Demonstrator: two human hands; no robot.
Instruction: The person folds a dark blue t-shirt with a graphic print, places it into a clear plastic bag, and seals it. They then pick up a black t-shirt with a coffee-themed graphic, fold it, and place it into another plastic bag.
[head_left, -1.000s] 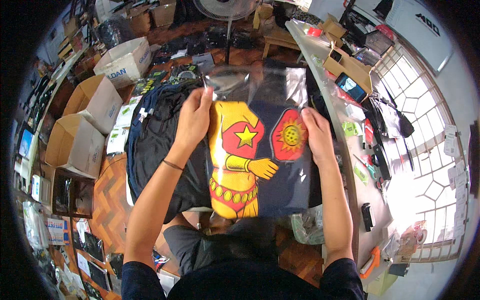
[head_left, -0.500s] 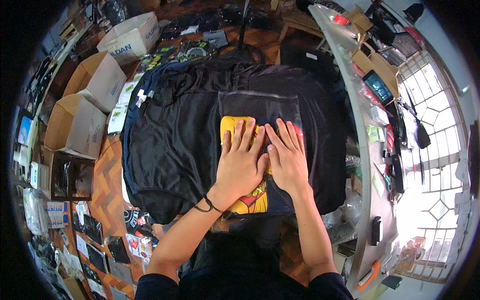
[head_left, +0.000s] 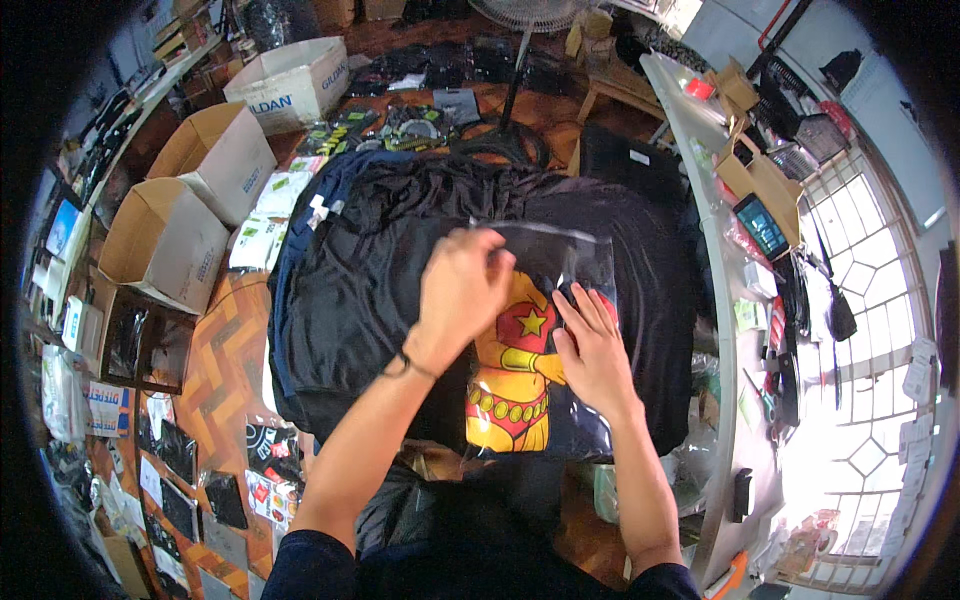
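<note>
A clear plastic bag (head_left: 590,262) lies on a heap of black cloth (head_left: 370,290). Inside it is a folded dark shirt with a yellow and red cartoon figure print (head_left: 515,405), a star on its chest. My right hand (head_left: 598,345) rests flat on the right side of the bag, fingers stretched out. My left hand (head_left: 462,285) is at the bag's upper left, its fingers curled in and slightly blurred. Whatever they pinch, if anything, is hidden. A dark band circles my left wrist.
Open cardboard boxes (head_left: 165,245) stand along the left. Packed shirts (head_left: 275,455) lie on the patterned floor at lower left. A long table (head_left: 715,300) on the right holds a phone-like screen (head_left: 760,222), scissors and small packets. A standing fan (head_left: 525,12) is at the back.
My left hand has lifted off the print and moved up to the bag's upper left, its fingers curling. More of the print shows. My right hand stays flat on the bag.
</note>
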